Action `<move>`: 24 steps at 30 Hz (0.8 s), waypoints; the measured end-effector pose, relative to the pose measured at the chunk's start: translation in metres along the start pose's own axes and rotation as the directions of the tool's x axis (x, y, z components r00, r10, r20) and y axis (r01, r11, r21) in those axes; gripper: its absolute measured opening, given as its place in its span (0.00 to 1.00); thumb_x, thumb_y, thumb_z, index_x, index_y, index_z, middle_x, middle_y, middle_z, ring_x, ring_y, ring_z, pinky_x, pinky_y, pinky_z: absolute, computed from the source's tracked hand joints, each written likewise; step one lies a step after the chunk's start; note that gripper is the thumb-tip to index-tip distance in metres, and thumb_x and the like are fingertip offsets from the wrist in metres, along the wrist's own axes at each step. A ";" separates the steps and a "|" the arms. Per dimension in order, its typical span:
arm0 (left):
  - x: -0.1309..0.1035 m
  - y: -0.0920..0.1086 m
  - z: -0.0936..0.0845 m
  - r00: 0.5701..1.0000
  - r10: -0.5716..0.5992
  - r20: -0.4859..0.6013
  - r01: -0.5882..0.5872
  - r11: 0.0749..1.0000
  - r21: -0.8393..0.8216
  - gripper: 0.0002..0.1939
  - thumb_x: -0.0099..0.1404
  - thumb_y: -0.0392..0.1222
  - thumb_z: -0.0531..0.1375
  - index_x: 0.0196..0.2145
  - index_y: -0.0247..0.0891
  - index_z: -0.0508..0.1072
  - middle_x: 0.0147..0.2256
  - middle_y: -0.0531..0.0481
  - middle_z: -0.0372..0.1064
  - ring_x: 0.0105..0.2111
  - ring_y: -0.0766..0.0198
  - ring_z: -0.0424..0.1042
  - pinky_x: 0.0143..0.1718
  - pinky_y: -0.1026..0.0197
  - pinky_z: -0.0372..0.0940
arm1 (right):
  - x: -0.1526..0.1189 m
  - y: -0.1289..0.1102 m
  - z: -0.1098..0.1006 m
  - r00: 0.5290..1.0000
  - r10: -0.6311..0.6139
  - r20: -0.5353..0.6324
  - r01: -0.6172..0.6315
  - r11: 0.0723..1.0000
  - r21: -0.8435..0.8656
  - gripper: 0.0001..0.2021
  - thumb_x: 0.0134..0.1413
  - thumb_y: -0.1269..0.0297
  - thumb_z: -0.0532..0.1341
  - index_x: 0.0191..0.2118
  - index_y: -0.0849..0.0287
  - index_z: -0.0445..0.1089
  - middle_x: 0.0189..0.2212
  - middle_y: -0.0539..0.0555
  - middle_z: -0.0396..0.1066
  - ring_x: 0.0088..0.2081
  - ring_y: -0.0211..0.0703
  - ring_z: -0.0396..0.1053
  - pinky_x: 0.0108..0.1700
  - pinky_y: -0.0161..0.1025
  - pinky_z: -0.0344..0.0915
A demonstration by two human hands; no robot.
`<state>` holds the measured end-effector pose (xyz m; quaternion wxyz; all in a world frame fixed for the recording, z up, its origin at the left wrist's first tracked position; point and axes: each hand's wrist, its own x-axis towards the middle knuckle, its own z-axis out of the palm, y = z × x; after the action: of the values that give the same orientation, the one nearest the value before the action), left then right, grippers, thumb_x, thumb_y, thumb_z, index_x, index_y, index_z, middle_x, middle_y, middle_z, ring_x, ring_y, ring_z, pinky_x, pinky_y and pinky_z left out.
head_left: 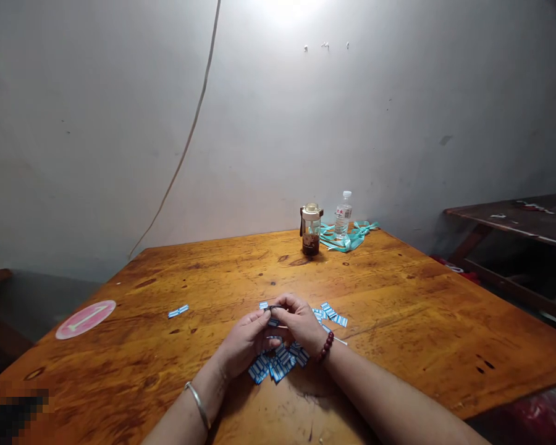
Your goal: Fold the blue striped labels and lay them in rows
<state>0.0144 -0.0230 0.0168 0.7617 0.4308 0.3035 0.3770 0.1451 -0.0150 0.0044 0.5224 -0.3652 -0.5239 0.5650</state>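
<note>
My left hand and my right hand meet above the near middle of the table, fingers pinched together. Between the fingertips is a small dark piece, whose kind I cannot make out. Part of a blue-and-white striped label shows just beneath it; whether it is attached is unclear. Under my hands lies a loose pile of blue-and-white striped labels. More such labels lie beyond my right hand, and a pair rests apart on the left.
On the wooden table stand a drink bottle with dark contents and a clear water bottle. Turquoise ribbons lie around the water bottle. A pink oval sticker is at the left. Another table stands right.
</note>
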 end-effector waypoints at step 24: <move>-0.001 -0.007 -0.013 0.991 -0.090 0.095 0.099 0.990 -0.102 0.14 0.59 0.46 0.52 0.30 0.31 0.68 0.21 0.49 0.65 0.17 0.70 0.63 0.21 0.67 0.57 | -0.013 -0.001 0.005 0.951 -0.092 0.294 0.140 0.979 -0.148 0.14 0.54 0.57 0.48 0.43 0.58 0.56 0.14 0.43 0.59 0.17 0.34 0.64 0.19 0.30 0.60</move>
<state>0.0057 -0.0212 0.0046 0.8134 0.3915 0.2683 0.3362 0.1428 -0.0291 0.0043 0.4410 -0.2907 -0.6602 0.5340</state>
